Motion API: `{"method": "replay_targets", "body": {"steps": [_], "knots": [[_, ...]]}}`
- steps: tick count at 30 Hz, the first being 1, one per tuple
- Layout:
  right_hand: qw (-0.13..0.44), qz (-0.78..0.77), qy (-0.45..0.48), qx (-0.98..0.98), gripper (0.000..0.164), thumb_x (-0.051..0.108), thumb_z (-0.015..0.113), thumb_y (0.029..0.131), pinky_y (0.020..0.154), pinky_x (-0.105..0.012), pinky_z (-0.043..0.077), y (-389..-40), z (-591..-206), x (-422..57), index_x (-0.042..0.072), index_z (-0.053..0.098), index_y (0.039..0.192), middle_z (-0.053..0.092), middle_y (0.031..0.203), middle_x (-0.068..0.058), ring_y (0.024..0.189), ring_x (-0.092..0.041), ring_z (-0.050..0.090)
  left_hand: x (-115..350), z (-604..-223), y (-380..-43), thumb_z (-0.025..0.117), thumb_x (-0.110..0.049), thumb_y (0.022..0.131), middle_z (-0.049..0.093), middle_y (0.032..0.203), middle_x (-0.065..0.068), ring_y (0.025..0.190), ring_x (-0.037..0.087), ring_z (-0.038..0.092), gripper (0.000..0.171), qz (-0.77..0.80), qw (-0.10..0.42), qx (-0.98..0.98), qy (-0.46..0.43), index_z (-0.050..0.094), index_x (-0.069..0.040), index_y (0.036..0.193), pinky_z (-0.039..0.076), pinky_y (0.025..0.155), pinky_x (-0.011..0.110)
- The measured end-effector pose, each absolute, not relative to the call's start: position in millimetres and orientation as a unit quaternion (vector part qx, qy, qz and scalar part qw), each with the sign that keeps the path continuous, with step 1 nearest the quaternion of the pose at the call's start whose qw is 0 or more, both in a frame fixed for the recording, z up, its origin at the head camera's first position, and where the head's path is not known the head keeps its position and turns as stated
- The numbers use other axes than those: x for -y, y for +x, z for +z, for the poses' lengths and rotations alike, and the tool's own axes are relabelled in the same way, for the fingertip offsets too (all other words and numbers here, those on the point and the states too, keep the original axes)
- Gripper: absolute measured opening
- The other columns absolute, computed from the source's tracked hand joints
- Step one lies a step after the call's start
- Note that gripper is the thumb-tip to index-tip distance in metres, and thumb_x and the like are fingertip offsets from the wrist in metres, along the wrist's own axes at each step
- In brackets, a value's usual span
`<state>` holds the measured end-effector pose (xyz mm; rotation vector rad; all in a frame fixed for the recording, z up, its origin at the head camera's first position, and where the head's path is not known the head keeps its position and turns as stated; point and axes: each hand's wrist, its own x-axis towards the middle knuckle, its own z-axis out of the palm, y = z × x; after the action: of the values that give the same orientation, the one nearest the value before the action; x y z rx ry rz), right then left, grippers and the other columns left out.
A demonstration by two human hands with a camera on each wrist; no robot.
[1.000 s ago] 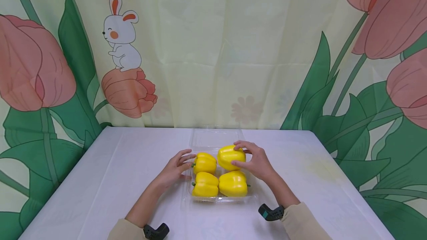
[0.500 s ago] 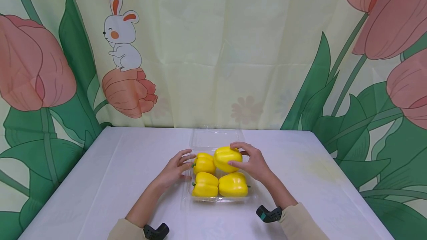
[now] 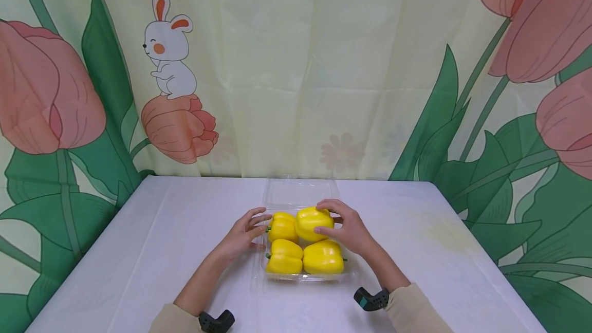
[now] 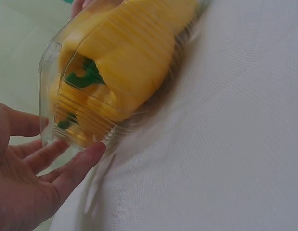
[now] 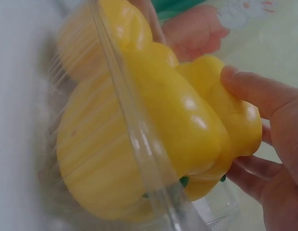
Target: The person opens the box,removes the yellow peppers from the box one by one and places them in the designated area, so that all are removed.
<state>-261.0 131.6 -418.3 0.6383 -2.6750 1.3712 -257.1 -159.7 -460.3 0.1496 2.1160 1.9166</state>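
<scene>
The white surface (image 3: 139,266) carries a clear box (image 3: 307,277), with its lid (image 3: 300,191) flipped back toward the far edge. It seems best to keep this box still. Both hands reach toward the far edge. The left hand (image 3: 240,233) is relaxed, fingers spread against the wall facing the left edge. The right hand (image 3: 350,226) curls around one pepper (image 3: 309,222), its thumb on the near side. This pepper is over the box's part nearest the surface's far right corner. Lowering it slowly, with a soft grip, should avoid bumping the three other peppers (image 3: 284,257).
</scene>
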Motion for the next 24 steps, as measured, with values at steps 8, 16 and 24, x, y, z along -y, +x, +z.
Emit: {"method": "replay_targets", "body": {"steps": [8,16,24], "knots": [[0.019,0.439,0.216,0.872,0.057,0.032,0.082,0.076,0.093,-0.037,0.055,-260.1,-421.7,-133.9,0.022,0.06,0.127,0.055,0.138,-0.001,0.122,-0.024,0.055,159.9,-460.8,-257.0,0.053,-0.013,0.098,0.045,0.149,0.01,0.132,0.036,0.047,0.054,0.664,0.138,-0.733,0.052,0.033,-0.018,0.148,0.059,0.083,0.041],[0.028,0.427,0.221,0.877,0.059,0.029,0.082,0.077,0.096,-0.042,0.054,-261.2,-425.2,-134.0,0.02,0.059,0.131,0.051,0.142,-0.003,0.125,-0.025,0.054,159.4,-461.0,-257.1,0.054,-0.014,0.098,0.046,0.149,0.009,0.131,0.035,0.048,0.054,0.661,0.136,-0.736,0.048,0.034,-0.019,0.148,0.059,0.082,0.04],[0.051,0.44,0.221,0.869,0.059,0.026,0.08,0.079,0.099,-0.049,0.051,-259.1,-425.7,-136.2,0.018,0.057,0.133,0.052,0.142,-0.004,0.126,-0.026,0.053,159.5,-461.5,-257.9,0.054,-0.015,0.098,0.045,0.149,0.009,0.132,0.035,0.047,0.054,0.661,0.139,-0.736,0.048,0.033,-0.018,0.148,0.059,0.084,0.04]]}}
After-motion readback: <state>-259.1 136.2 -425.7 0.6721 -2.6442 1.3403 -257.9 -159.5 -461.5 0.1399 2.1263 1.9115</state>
